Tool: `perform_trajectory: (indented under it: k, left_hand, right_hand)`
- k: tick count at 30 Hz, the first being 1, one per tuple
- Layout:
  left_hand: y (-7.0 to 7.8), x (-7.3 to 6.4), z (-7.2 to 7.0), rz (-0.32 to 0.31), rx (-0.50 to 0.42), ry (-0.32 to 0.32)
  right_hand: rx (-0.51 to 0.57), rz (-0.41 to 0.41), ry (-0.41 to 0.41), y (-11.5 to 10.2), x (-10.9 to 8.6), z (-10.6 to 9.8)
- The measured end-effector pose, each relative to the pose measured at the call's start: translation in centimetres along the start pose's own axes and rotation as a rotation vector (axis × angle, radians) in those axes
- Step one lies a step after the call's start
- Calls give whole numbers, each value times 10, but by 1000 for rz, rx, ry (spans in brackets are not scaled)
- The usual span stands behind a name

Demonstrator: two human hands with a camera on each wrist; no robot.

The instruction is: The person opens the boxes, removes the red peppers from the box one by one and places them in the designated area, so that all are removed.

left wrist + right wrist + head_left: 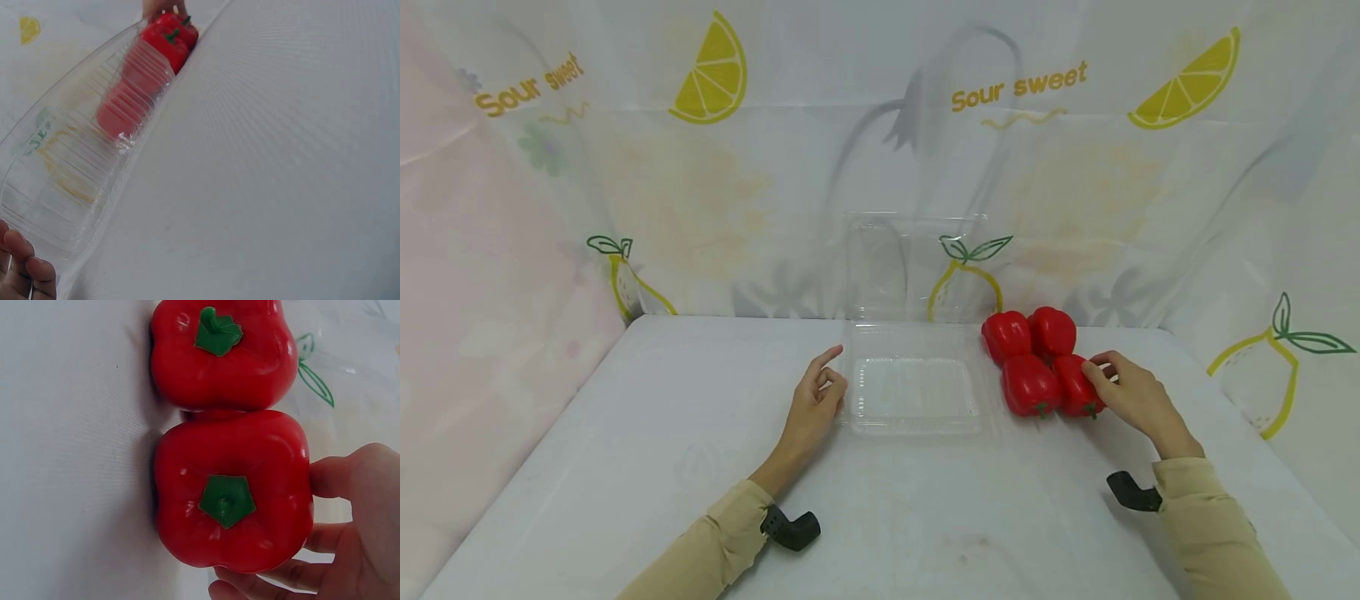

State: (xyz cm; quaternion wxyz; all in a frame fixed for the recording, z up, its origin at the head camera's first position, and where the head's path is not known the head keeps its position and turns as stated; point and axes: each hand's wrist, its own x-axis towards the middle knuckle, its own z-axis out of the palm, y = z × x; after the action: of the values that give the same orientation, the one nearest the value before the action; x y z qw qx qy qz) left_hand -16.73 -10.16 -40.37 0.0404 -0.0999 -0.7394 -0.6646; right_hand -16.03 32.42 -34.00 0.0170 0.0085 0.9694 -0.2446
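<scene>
A clear plastic clamshell box lies open on the table, its lid raised at the back. Beside the box's left wall is my left hand, index finger extended and the others loosely bent; in the left wrist view its fingertips are right at the box's edge. To the right of the box, several red bell peppers sit in a cluster. My right hand holds the front right bell pepper, thumb on the upper side and fingers around its right side. The right wrist view shows this pepper's green stem facing the camera.
The other bell peppers, front left, back left and back right, stand against one another. A white cloth printed with lemons hangs behind the white table. A black wrist camera sits at the left sleeve.
</scene>
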Motion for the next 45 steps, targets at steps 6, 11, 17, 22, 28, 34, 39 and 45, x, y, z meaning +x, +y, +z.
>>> perform_trajectory:
  k: [6, 11, 17, 22, 28, 34, 39, 45]
  left_hand:
    - [-11, 3, 1, 29, 3, 15]
    - [-12, 3, 1, 38, 5, 20]
    - [-12, 3, 1, 31, 15, 19]
    - [-10, 4, 0, 22, 9, 20]
    - [-9, 4, 0, -2, -20, 25]
    - [4, 0, 0, -30, -31, 16]
    - [20, -6, 1, -15, -12, 18]
    - [11, -3, 0, -33, -18, 31]
  right_hand:
    - [-7, -12, 9, 1, 0, -1]
    - [-11, -9, 10, 2, 0, -1]
    - [-7, -4, 25, 3, -1, -1]
    - [12, -16, 89, 1, -1, 1]
    - [23, -45, 219, -3, -2, 2]
    - [47, -81, 309, -5, -3, 0]
    - [68, -97, 347, -7, -3, 0]
    - [82, -106, 401, -8, -4, 0]
